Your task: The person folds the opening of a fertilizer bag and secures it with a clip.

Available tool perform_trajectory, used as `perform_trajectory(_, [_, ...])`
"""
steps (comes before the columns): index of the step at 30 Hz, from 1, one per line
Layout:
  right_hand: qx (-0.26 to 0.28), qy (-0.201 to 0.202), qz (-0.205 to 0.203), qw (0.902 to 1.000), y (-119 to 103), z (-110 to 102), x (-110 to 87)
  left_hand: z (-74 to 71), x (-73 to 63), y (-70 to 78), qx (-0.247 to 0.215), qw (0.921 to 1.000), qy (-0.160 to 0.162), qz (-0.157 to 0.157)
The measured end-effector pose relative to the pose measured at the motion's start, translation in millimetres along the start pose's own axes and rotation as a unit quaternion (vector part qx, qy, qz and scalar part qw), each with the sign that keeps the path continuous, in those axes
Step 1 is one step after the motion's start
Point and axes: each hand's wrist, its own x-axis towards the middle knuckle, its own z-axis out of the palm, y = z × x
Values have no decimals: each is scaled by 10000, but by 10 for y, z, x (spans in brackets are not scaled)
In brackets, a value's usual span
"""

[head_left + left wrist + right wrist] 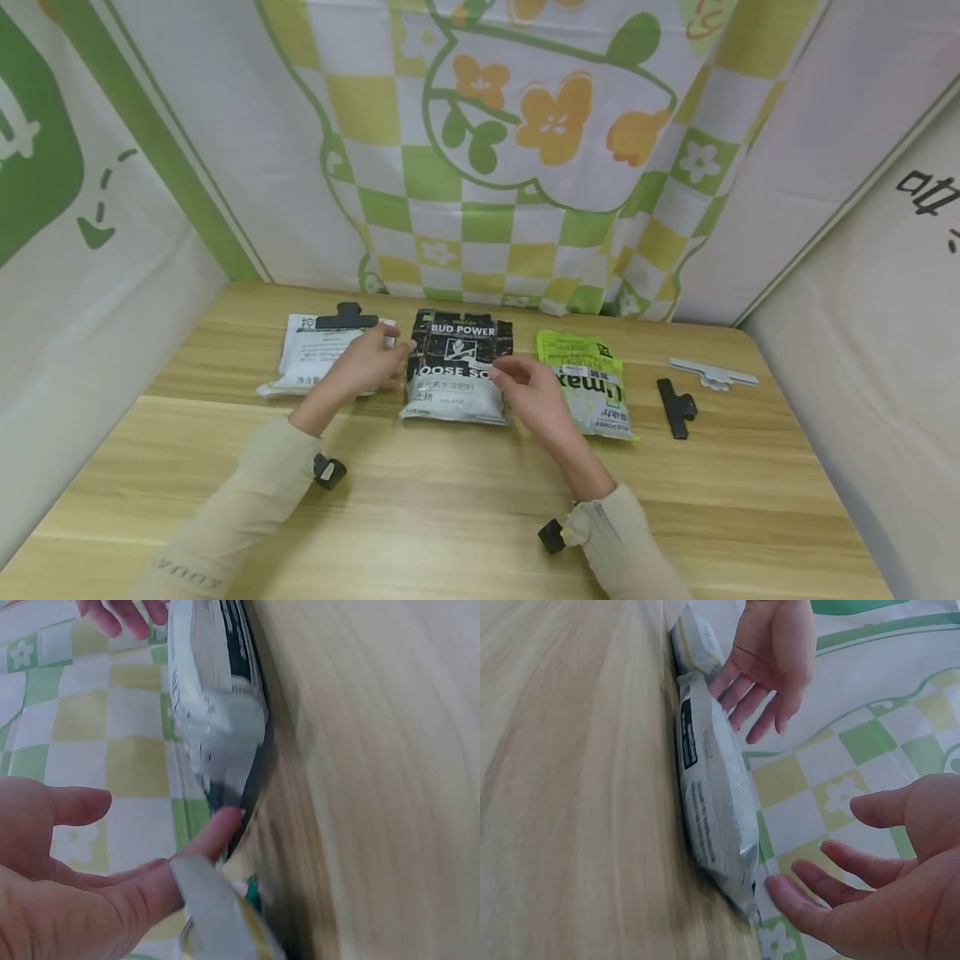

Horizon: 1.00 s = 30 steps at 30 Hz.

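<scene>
A black and silver bag printed "BUD POWER" (450, 392) lies flat in the middle of the table, between both hands. My left hand (371, 357) is at its left edge, over the right part of a white bag (307, 350). In the left wrist view a finger of the left hand (112, 892) reaches the bag's edge; the thumb stands apart. My right hand (532, 392) is at the bag's right edge. Its fingers (802, 900) are spread and loosely bent in the right wrist view, with nothing gripped between them.
A black clip (347, 317) sits on the white bag's top edge. To the right lies a yellow-green bag (577, 358), with a loose black clip (677, 408) and a white clip (712, 374) beyond it. A checkered cloth (480, 225) hangs behind the wooden table (420, 508).
</scene>
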Motion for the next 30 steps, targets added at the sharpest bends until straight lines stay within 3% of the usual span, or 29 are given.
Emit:
perform_trajectory(5, [119, -21, 216, 9997, 75, -32, -10, 67, 32, 27, -351, 9983, -283, -370])
perform_trajectory(12, [-220, -189, 779, 9965, 155, -7, -31, 131, 103, 57, -790, 9945, -191, -655])
perform_trajectory(17, [10, -296, 1036, 9942, 155, 15, 4, 165, 147, 114, -634, 9951, -63, -756])
perform_trajectory(24, [-107, -167, 1050, 9943, 151, 72, 65, 212, 205, 178, -294, 9963, 84, -804])
perform_trajectory(30, [-726, 62, 935, 9929, 131, 139, 102, 234, 256, 138, -577, 9936, 133, -963])
